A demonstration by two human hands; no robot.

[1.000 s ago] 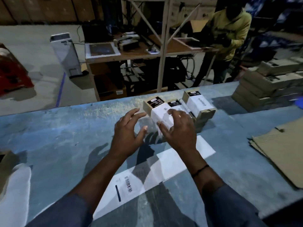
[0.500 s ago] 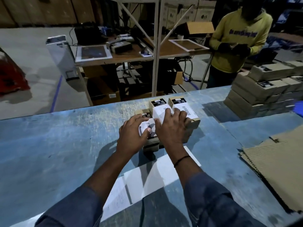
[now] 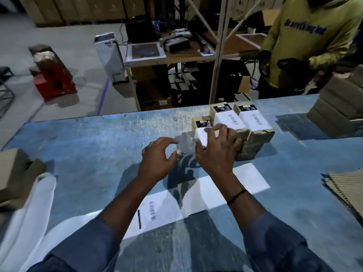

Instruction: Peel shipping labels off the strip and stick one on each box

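Three small brown boxes stand side by side on the blue table [image 3: 98, 154]. The middle box [image 3: 227, 118] and the right box [image 3: 255, 122] each carry a white label on top. My right hand [image 3: 216, 152] lies over the left box [image 3: 202, 124], fingers pressing a white label onto its top. My left hand [image 3: 159, 158] hovers just left of that box with fingers loosely spread, holding nothing. The label strip [image 3: 196, 197] lies flat on the table under my forearms; one printed label [image 3: 155, 213] shows on it.
A stack of brown boxes [image 3: 341, 110] stands at the far right. Corrugated cardboard [image 3: 347, 187] lies at the right edge. A carton [image 3: 15, 173] and white backing paper [image 3: 33, 213] sit at the left. A person in a yellow top [image 3: 306, 36] stands beyond the table.
My left hand has come off the left box and drawn back to the left. My right hand has shifted from the middle box onto the left box's label.
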